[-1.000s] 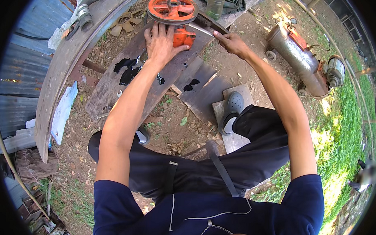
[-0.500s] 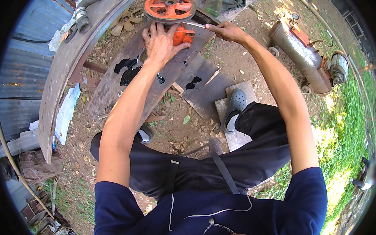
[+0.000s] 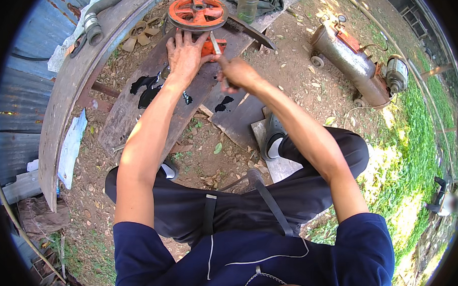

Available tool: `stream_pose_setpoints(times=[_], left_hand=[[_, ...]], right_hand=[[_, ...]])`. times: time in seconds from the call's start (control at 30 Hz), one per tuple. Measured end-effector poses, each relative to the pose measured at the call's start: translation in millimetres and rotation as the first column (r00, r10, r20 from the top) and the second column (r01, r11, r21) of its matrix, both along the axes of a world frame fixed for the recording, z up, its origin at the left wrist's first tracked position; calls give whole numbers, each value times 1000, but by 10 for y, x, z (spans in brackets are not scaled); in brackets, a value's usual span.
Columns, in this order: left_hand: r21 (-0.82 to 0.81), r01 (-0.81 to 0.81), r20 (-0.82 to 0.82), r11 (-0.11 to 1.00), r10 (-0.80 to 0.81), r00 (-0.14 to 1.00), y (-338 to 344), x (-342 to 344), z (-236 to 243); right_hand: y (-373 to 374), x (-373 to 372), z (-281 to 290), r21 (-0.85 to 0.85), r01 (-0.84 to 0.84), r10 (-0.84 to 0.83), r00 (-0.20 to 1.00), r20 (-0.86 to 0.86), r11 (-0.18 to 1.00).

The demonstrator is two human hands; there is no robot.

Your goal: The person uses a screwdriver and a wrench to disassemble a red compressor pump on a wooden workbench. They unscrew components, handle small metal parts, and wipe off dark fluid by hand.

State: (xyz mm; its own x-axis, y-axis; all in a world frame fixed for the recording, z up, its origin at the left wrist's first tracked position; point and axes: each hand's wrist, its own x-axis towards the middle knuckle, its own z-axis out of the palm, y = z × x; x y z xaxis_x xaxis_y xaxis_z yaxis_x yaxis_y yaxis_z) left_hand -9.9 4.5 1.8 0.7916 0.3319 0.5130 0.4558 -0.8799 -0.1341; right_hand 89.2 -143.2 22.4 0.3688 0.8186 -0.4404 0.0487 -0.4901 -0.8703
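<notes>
An orange spoked pulley wheel (image 3: 198,14) sits on an orange machine body (image 3: 213,46), at the far end of a wooden board. My left hand (image 3: 183,55) lies on the machine just below the wheel, its fingers spread and touching near the rim, thumb out to the right. My right hand (image 3: 236,72) is closed around a long metal wrench (image 3: 215,44), whose far end reaches up beside the orange body, under the wheel. The hand covers much of its handle. I cannot make out what the wrench's tip touches.
Black oily puddles (image 3: 147,91) stain the board (image 3: 122,116). A dark curved blade-like piece (image 3: 253,31) lies right of the wheel. A clear ribbed container (image 3: 247,5) stands behind. Further right is a rusty air tank (image 3: 344,58); a curved wooden bench (image 3: 61,118) runs along the left.
My right hand has swung left and nearer to me, turning the wrench from pointing sideways to pointing up and away. My left hand stays on the machine. The whole view has shifted slightly.
</notes>
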Motion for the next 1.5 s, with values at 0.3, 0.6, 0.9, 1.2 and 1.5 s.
stream_pose_setpoints(times=[0.3, 0.6, 0.9, 1.2, 1.5], left_hand=[[-39, 41, -88, 998, -44, 995, 165, -106, 146], [-40, 1, -37, 999, -2, 999, 45, -81, 145], [-69, 9, -120, 998, -17, 993, 210, -65, 12], [-4, 73, -135, 997, -73, 988, 260, -127, -7], [-49, 76, 19, 996, -76, 997, 100, -84, 45]], right_hand=[[340, -619, 180, 237, 301, 15, 590, -807, 924], [-431, 154, -262, 302, 125, 25, 893, -448, 945], [221, -559, 113, 394, 236, 150, 663, -734, 888], [527, -1345, 625, 435, 378, 230, 478, -848, 818], [-675, -73, -516, 350, 172, -134, 982, -129, 921]])
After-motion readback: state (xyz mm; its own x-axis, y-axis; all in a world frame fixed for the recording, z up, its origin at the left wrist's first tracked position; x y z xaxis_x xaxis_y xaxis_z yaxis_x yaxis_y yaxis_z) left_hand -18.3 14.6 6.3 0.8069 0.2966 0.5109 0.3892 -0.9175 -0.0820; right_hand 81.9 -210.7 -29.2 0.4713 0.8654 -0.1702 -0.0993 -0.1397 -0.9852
